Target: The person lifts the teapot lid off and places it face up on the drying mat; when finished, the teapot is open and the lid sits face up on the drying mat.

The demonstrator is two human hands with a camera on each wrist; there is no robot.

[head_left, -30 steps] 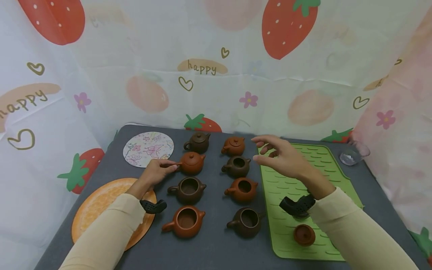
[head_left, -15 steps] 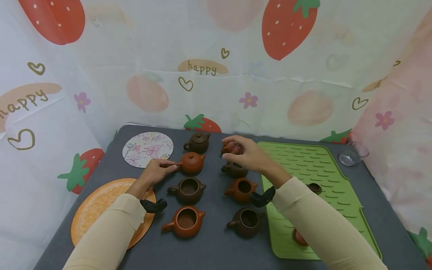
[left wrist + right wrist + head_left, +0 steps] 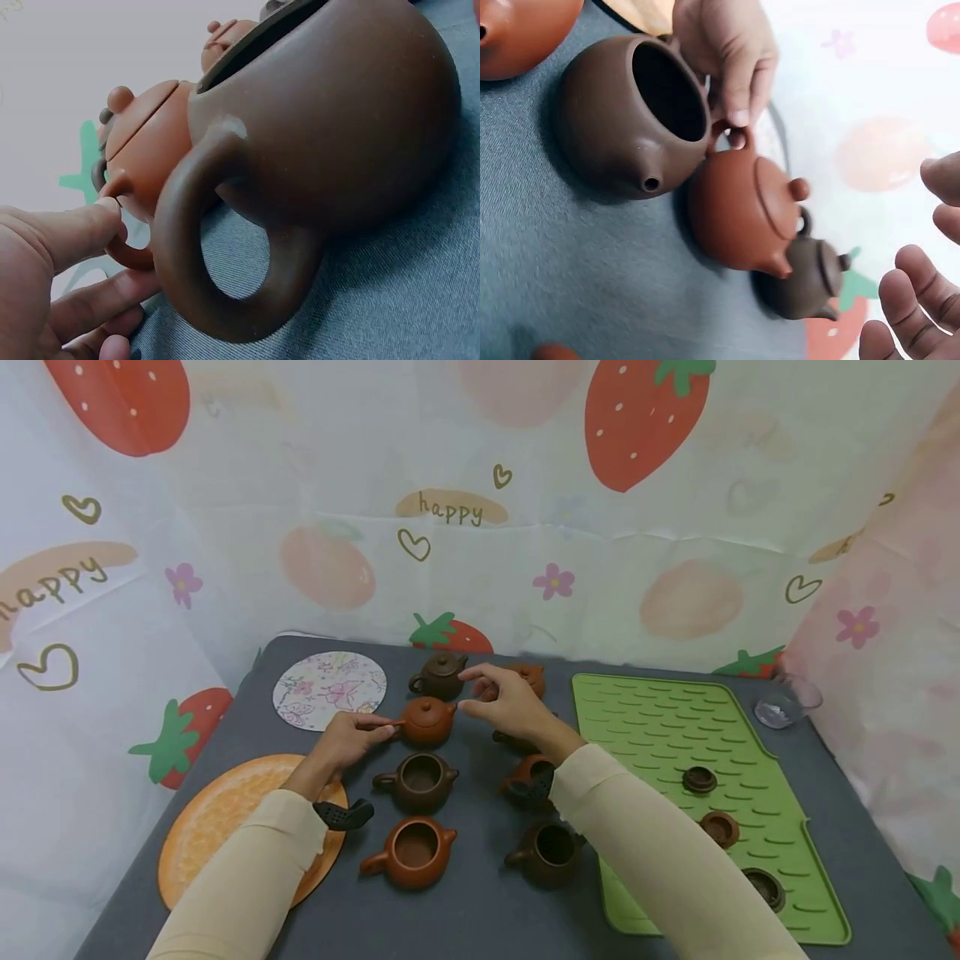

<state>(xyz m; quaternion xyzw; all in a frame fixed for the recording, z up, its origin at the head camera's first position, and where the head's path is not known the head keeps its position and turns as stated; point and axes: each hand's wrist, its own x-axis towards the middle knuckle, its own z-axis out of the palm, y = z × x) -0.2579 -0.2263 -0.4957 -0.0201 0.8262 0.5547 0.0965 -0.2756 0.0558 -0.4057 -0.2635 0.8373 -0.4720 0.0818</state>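
My left hand pinches the handle of a lidded orange-red teapot; in the left wrist view the thumb and fingers close on that handle. To the right of this teapot's spout, my right hand hovers with nothing in it, thumb and fingers apart. A lidded dark brown teapot stands just behind the held one. In front of it sits a lidless brown teapot, large in the left wrist view. My right hand and forearm partly cover the right column, including a red teapot.
A lidless red teapot and a brown teapot stand nearer me. Several small lids, one a dark lid, lie on the green mat. A glass pitcher, an orange round mat and a floral round mat flank the rows.
My right hand has moved left from over the green mat's edge, across the right column of teapots, to beside the held teapot. The left hand keeps its pinch on the handle.
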